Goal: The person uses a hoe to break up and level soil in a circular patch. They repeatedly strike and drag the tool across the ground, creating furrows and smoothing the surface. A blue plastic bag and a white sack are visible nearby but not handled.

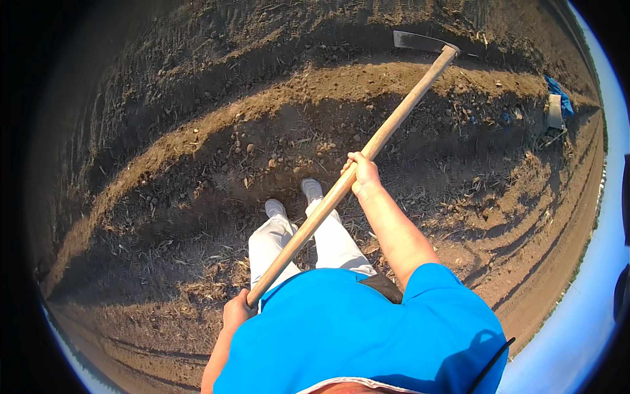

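A long-handled hoe runs diagonally across my body, its wooden handle pale and smooth. My left hand is closed around the butt end of the handle, beside my hip. Farther up, about mid-handle, my right hand grips the wood with the arm stretched forward. The hoe's flat metal blade is at the far upper end, over a shaded furrow beyond a raised soil ridge. Whether the blade touches the ground I cannot tell.
My shoes stand in a trench-like strip of loose soil with clods and dry plant stalks. At the right, a pale object and blue plastic sheeting lie on the ridge. Furrowed field stretches beyond.
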A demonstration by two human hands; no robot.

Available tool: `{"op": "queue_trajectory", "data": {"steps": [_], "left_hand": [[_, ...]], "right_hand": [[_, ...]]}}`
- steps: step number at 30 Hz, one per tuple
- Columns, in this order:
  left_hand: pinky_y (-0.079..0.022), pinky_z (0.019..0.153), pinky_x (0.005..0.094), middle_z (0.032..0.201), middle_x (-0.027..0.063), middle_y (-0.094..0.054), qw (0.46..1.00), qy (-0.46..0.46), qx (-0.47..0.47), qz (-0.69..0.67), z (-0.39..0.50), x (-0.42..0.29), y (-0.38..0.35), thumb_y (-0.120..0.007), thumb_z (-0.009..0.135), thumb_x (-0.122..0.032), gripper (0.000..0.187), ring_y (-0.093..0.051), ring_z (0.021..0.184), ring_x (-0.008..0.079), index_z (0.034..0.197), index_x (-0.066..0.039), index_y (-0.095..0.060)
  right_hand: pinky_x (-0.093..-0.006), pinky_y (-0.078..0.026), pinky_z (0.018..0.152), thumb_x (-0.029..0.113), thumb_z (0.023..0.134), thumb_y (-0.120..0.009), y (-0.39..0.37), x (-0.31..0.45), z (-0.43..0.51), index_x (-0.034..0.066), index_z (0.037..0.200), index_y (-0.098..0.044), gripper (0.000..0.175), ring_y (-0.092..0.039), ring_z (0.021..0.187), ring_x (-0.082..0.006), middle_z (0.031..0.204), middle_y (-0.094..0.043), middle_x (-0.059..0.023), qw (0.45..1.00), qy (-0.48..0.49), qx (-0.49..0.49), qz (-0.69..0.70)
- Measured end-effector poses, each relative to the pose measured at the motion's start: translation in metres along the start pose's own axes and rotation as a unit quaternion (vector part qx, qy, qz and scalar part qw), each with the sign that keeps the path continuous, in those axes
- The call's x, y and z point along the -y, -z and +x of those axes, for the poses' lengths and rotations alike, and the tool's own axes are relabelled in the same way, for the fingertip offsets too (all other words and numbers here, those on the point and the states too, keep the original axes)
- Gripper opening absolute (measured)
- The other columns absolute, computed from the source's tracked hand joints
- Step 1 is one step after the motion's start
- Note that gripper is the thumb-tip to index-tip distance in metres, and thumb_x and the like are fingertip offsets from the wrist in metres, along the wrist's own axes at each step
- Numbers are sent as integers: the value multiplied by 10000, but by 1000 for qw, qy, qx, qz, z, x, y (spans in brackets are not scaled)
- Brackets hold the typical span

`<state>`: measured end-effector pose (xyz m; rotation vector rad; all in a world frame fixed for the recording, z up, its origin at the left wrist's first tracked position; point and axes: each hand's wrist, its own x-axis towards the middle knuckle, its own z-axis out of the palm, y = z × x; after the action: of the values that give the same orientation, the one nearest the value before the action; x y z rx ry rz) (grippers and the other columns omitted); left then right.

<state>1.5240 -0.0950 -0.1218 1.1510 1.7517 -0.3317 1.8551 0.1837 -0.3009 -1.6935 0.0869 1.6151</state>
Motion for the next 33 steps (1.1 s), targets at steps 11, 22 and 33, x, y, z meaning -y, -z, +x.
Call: {"op": "queue_trajectory", "data": {"steps": [11,22,33], "left_hand": [[-479,688,511,798,219,-649,997,81,10,-16,43,-15,22,-719,787,-217,300,-630,800,435,960,-58,-533],[-404,523,425,610,154,-522,971,205,119,-24,-89,169,21,-599,882,-315,293,-541,555,312,842,-46,-489],[-360,466,386,544,111,-450,968,192,148,62,-220,362,88,-538,925,-350,328,-458,463,250,793,-59,-464]], "right_hand": [[-348,-507,467,97,816,-624,-93,-72,147,29,787,-559,99,-538,476,-215,589,-524,-72,993,-43,-41,-100],[-361,-523,460,95,802,-639,-137,-229,-7,19,800,-590,90,-557,481,-215,608,-548,-87,988,-126,31,-83],[-387,-512,498,141,830,-610,-171,-350,-188,32,752,-552,146,-574,505,-248,611,-550,-99,979,-184,84,-25]]}}
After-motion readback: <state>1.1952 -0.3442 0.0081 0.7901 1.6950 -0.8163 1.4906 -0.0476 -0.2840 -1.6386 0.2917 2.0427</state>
